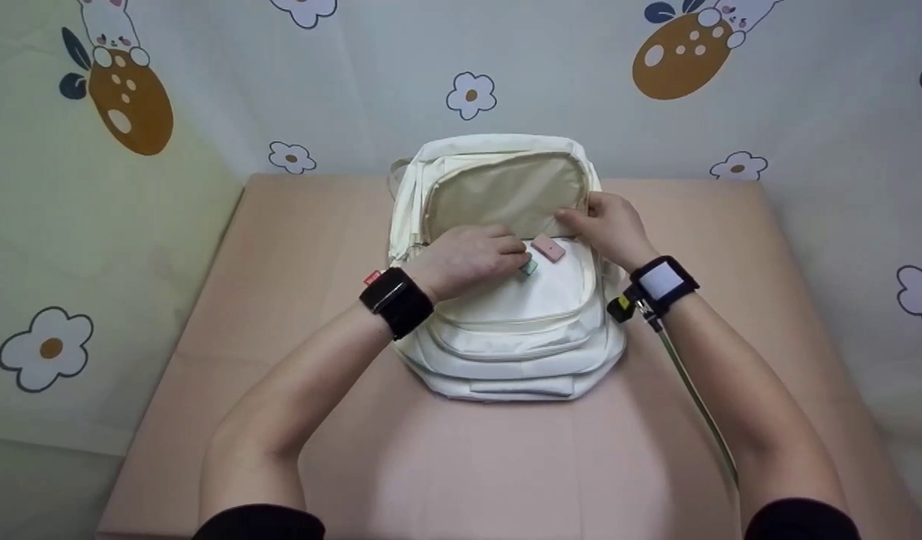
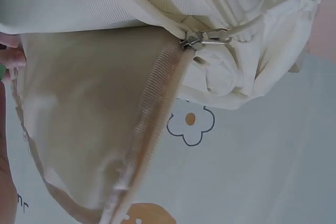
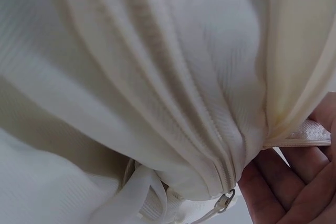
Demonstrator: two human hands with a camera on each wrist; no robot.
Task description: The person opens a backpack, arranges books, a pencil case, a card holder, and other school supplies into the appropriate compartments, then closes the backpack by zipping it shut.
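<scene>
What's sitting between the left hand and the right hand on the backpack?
In the head view, a small pink tag lies on the white backpack between the left hand and right hand; a green piece shows at the left fingertips.

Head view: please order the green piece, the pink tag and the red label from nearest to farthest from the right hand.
From the right hand:
1. Pink tag, just left of it on the backpack front.
2. Green piece, at the left hand fingertips.
3. Red label, at the backpack's left edge by the left wrist.
</scene>
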